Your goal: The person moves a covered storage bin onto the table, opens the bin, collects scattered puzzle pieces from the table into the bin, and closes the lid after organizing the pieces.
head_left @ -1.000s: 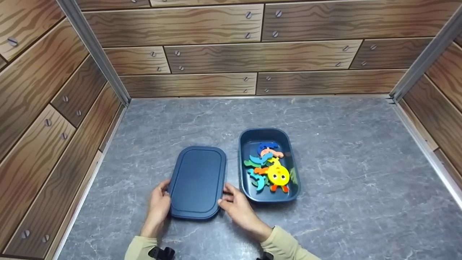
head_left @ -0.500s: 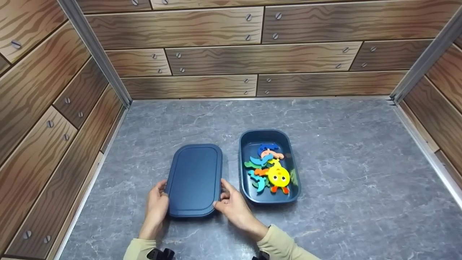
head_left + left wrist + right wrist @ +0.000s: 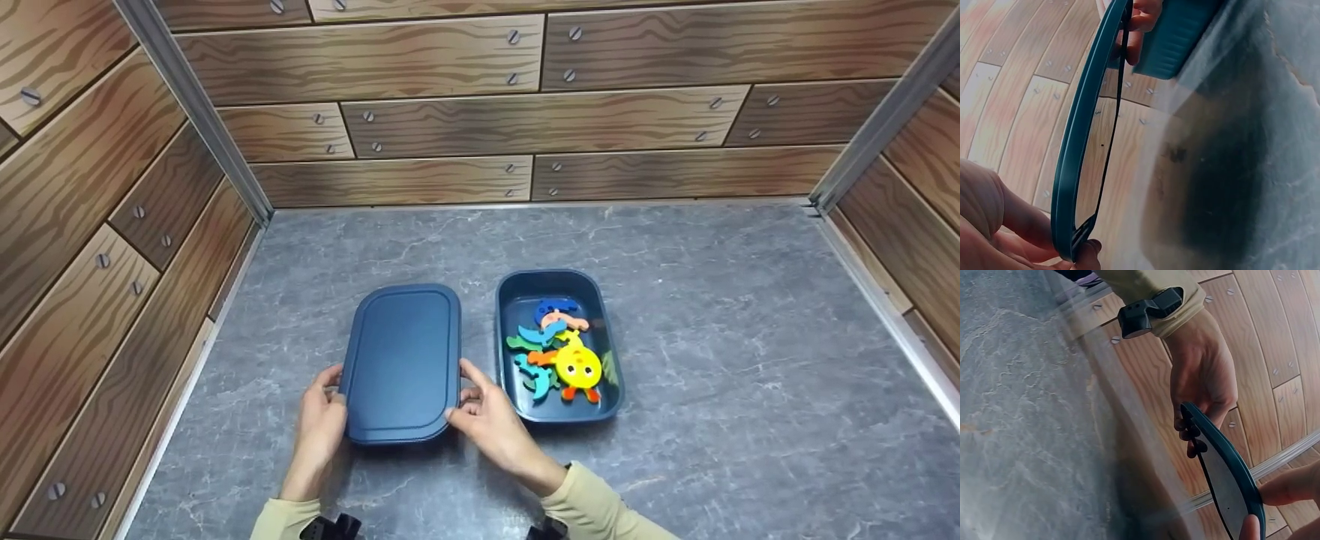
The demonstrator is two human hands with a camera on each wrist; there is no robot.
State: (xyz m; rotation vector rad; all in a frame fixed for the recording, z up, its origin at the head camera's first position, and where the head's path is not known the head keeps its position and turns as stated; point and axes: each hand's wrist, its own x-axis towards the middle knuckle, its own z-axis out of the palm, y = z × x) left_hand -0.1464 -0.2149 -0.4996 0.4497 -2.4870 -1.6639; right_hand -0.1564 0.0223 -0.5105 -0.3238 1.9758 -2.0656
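A dark blue rounded rectangular lid [image 3: 403, 360] is held between both hands, off the table, as the wrist views show it edge-on with a gap below. My left hand [image 3: 322, 420] grips its left edge, thumb and fingertips on the rim. At the right edge, my right hand [image 3: 495, 427] pinches it between thumb and fingers. Just right of the lid stands a matching dark blue box [image 3: 613, 337], uncovered. Inside lie several colourful toy pieces, among them a yellow round one [image 3: 577, 366] with eyes and a blue one [image 3: 555, 306].
A grey marbled tabletop [image 3: 735, 360] carries the box. Wood-patterned panels [image 3: 435, 120] enclose the back and both sides, with grey metal strips at the corners. Black wrist cameras [image 3: 330, 527] sit on both sleeves.
The lid has shifted slightly left and away from me, rising, with both hands moving along with it. The box and its toys have stayed put.
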